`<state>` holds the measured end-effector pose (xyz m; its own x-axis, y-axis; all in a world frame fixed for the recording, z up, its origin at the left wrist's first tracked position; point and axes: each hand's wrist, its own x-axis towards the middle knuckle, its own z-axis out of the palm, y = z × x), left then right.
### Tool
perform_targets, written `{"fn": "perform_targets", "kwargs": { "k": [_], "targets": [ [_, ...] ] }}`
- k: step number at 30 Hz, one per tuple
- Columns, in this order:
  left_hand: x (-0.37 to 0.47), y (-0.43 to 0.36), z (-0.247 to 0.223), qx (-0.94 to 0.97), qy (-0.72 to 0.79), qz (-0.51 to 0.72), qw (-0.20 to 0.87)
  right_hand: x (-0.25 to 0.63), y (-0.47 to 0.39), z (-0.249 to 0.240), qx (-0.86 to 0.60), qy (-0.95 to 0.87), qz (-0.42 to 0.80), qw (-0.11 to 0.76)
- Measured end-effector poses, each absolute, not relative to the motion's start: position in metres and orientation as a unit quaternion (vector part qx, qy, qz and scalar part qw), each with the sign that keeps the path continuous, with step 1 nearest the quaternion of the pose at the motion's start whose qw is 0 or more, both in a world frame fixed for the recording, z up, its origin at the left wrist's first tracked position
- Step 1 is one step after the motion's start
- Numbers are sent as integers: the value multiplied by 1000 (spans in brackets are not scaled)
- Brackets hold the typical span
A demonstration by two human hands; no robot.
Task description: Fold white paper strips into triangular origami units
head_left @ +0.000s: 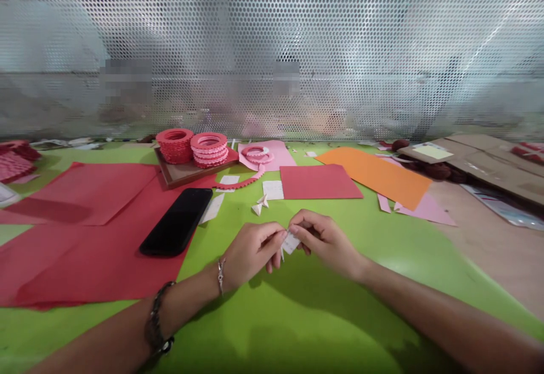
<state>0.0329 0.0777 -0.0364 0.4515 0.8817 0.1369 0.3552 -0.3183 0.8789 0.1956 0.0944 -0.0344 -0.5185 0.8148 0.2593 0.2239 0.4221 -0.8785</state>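
Between my two hands is a small white paper piece (290,242) with faint marks on it, held above the green tabletop (340,317). My left hand (257,249) pinches its left edge between thumb and fingers; bracelets circle that wrist. The fingers of my right hand (321,239) are closed on its upper right side. Just beyond my hands lie small folded white paper pieces (259,206). Behind those, a white paper slip (272,190) touches a red paper rectangle (321,182).
A black phone (176,222) rests on large red sheets (106,266) at the left. Behind it, a brown tray (178,177) bears stacked red and pink rings (209,148). Orange paper (378,175) and cardboard (488,164) lie right. A perforated metal panel (255,39) stands behind.
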Motion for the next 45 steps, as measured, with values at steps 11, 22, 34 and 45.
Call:
{"fn": "perform_targets", "kwargs": {
  "k": [11, 22, 34, 45],
  "targets": [
    [34, 84, -33, 654, 330, 319, 601, 196, 89, -28, -244, -757, 451, 404],
    [33, 84, -32, 622, 333, 348, 616, 199, 87, -30, -269, -854, 240, 375],
    [33, 84, -34, 607, 313, 355, 638, 200, 85, -27, -246, -885, 144, 368],
    [30, 86, -31, 609, 326, 363, 626, 209, 94, -27, -212, -901, -46, 375]
  ]
}}
